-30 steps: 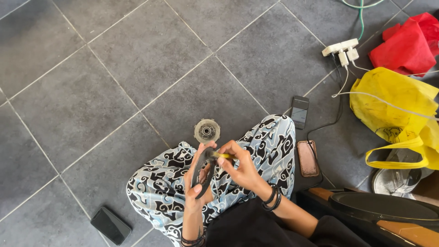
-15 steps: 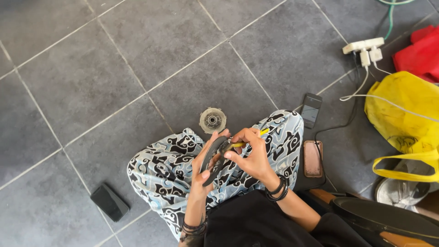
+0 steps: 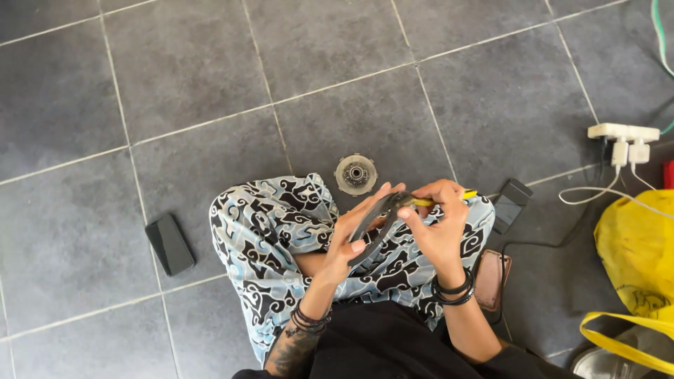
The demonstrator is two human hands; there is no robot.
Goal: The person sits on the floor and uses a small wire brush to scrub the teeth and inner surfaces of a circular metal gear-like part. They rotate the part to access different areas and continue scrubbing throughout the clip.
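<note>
Left hand (image 3: 349,242): fingers curled, cradling a dark curved strip (image 3: 375,226) above the lap.
Right hand (image 3: 439,224): pinching a yellow-handled tool (image 3: 444,199) against the strip's top.
Handling: strip looks thin, light, probably bendy; best held by its edges.
Nearby: round toothed part (image 3: 356,174) on the floor tiles (image 3: 210,70).

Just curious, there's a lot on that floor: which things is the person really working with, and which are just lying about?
In use: left hand holding a dark curved part; right hand working a yellow-handled tool on it; round gear piece close by.

Lying about: two phones, power strip, yellow bag.
</note>
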